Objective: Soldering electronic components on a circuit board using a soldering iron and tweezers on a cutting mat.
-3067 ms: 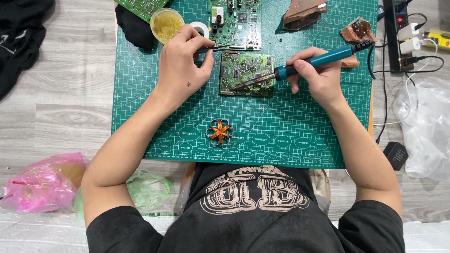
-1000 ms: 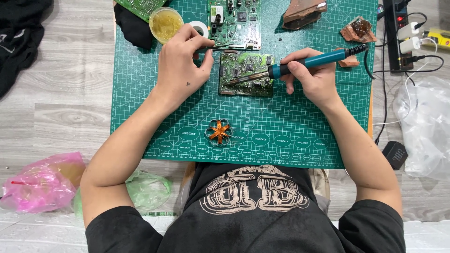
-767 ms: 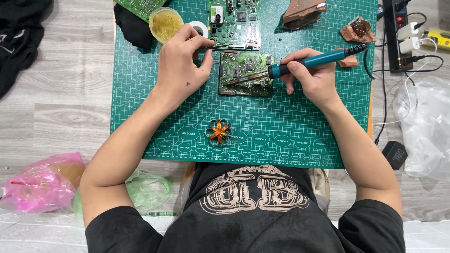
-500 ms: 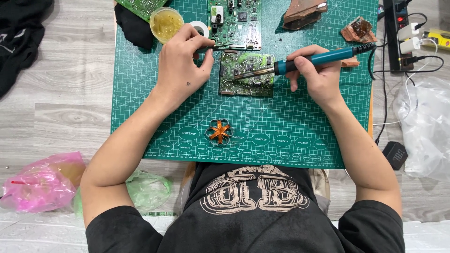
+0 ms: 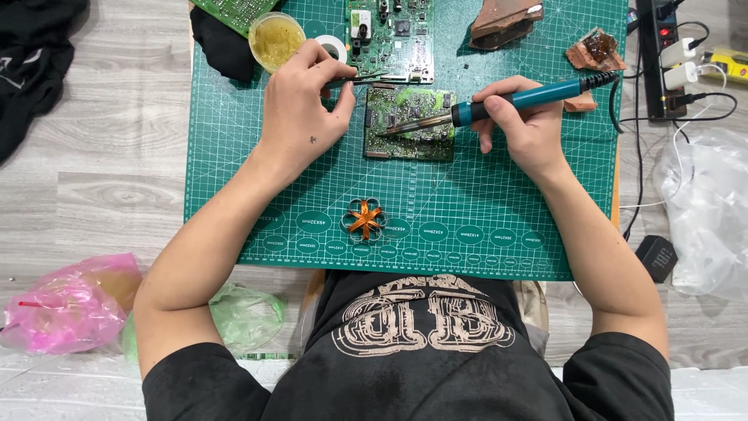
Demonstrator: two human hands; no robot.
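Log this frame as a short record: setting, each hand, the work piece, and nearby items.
Setting: green cutting mat on a grey wood floor
Left hand: grips tweezers, tips pointing right
Right hand: grips teal soldering iron, tip on small circuit board
Nearby: larger circuit board, yellow flux tub, orange-centred coil, power strip, pink bag

A makeshift electronics repair spot on a home floor: a green cutting mat (image 5: 234, 156) spread over grey wood-look flooring (image 5: 93, 171), circuit boards (image 5: 411, 121) lying at its far edge beside a tub of flux (image 5: 276, 40), a soldering iron (image 5: 514, 101) in use, a power strip (image 5: 654, 54) to the right, and plastic bags (image 5: 62, 304) scattered nearby.
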